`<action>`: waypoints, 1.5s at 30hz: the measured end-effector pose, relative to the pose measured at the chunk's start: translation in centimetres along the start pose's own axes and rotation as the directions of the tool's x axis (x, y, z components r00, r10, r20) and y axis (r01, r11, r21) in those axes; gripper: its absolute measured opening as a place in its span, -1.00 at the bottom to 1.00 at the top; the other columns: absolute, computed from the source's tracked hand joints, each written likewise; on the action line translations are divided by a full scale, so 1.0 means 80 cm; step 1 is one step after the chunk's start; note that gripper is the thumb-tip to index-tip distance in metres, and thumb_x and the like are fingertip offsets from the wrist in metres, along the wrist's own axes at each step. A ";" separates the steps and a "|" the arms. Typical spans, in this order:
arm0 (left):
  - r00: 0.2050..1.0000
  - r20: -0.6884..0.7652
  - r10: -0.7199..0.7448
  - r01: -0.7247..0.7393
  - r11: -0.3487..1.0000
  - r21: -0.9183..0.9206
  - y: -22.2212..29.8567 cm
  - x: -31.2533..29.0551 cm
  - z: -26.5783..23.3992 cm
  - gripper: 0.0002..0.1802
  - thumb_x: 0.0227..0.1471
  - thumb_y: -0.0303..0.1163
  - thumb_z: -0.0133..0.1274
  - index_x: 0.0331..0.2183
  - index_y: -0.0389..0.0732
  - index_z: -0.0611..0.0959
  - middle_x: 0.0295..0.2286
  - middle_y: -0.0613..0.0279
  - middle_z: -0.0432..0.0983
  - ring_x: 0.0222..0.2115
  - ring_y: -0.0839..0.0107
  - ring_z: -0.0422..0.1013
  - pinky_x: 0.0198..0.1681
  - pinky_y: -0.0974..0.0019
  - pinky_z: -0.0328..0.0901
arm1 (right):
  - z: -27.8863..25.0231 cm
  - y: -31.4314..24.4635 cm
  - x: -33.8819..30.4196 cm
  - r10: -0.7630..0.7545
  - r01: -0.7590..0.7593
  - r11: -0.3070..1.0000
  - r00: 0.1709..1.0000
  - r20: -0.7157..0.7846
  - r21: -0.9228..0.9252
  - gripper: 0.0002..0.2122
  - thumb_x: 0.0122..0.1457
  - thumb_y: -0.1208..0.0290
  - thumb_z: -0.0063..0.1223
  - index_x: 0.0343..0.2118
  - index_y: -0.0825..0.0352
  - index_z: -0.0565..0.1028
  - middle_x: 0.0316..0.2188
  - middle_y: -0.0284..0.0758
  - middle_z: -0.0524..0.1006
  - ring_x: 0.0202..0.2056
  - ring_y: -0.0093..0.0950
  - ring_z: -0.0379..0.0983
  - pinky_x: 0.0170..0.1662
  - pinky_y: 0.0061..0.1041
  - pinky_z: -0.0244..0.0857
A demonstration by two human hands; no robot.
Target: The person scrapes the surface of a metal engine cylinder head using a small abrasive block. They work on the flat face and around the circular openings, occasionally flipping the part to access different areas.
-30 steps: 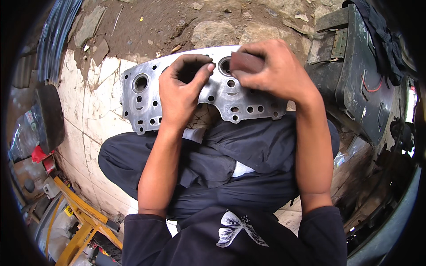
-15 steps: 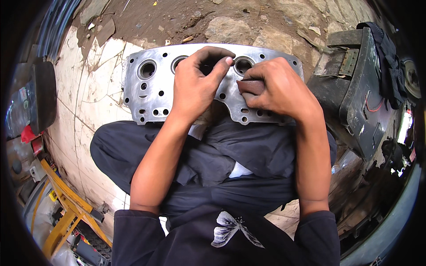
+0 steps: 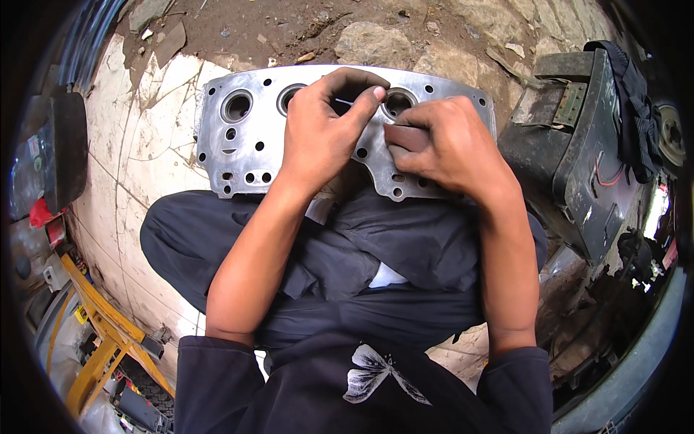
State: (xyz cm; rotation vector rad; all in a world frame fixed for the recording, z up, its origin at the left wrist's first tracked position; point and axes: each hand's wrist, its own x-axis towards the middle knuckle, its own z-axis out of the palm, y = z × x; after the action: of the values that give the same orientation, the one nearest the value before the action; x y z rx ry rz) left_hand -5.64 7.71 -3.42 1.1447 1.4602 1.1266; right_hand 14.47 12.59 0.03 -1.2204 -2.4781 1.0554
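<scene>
A silvery cylinder head (image 3: 249, 163), flat-faced with large round openings and several small holes, lies in front of my crossed legs. My right hand (image 3: 455, 141) grips a folded brown piece of sandpaper (image 3: 408, 137) against its face, just below a large opening on the right half. My left hand (image 3: 325, 123) rests over the middle of the metal. Its thumb and index finger curl into a ring, with their tips together beside that same opening. Whatever may be pinched between those tips is too small to make out. The left hand partly covers another large opening.
To the right stands a dark, worn box-shaped casing (image 3: 571, 145) with a black strap (image 3: 629, 116) over it. Stones (image 3: 372, 45) and dirt lie beyond the metal. Cracked pale tiles (image 3: 123, 173) spread to the left, near a yellow frame (image 3: 101, 325) and a black padded piece (image 3: 69, 148).
Both hands stay almost in place on the cylinder head, with only a slight shift of the right hand and sandpaper. The whole view has moved a little.
</scene>
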 end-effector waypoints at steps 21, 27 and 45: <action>0.999 -0.020 -0.025 0.026 1.000 0.013 -0.003 0.001 -0.007 -0.75 0.21 -0.33 0.24 -0.20 -0.32 0.79 -0.37 0.13 0.74 -0.38 0.50 0.59 -0.21 0.37 0.44 | -0.019 -0.007 -0.005 0.104 -0.104 0.995 0.994 0.046 -0.002 -0.78 -0.10 0.40 0.36 -0.37 0.40 0.70 -0.48 0.04 0.60 -0.37 0.06 0.56 -0.22 -0.11 0.46; 1.000 0.008 -0.030 0.030 0.999 0.034 0.001 -0.001 -0.004 -0.75 0.20 -0.35 0.25 -0.19 -0.33 0.79 -0.35 0.14 0.75 -0.34 0.48 0.60 -0.18 0.36 0.44 | -0.008 0.010 -0.001 0.020 -0.020 1.000 1.000 0.009 -0.019 -0.71 -0.10 0.38 0.39 -0.29 0.41 0.71 -0.46 0.04 0.62 -0.41 -0.01 0.59 -0.25 -0.20 0.47; 0.913 0.313 0.263 -0.402 0.711 0.577 0.014 -0.048 0.006 -0.68 -0.19 -0.62 0.15 -0.27 -0.23 0.73 -0.23 -0.06 0.47 -0.12 -0.11 0.42 0.04 -0.04 0.33 | -0.012 0.019 0.026 0.262 -0.273 0.962 0.879 -0.397 0.031 -0.54 0.01 0.09 0.40 -0.13 0.38 0.72 -0.27 0.05 0.69 -0.21 -0.02 0.69 -0.03 -0.18 0.53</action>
State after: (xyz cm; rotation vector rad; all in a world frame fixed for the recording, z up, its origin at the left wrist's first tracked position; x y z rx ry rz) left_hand -4.53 4.16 -1.94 2.0131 1.5427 0.7034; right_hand 14.51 15.29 -0.56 -1.6367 -2.0582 0.7331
